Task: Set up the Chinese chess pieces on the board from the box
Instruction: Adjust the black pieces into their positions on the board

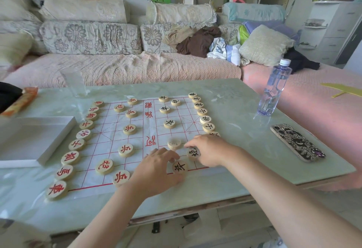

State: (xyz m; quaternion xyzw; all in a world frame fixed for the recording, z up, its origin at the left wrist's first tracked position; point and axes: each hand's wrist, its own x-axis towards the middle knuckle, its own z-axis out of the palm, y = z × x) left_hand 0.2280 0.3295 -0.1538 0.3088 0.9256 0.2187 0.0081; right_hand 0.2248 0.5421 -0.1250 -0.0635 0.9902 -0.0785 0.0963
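Pinching black piece [179,167] — left grip [156,169]; right grip [210,150] unclear.

Centre piece [174,143]: motion-blurred, character unreadable.
Right hand [209,151]: covers right part of black piece [193,153] and most of edge piece [215,134]; finger contact with either not determinable.
Left hand [156,171]: overlaps lower rim of near black piece [179,167]; hides river text on board [109,149], lower centre.
Box [29,140]: cut by left frame edge.
Glass [74,83], upper left: blurred.
Far-row pieces [196,99], upper right: characters too small to read.
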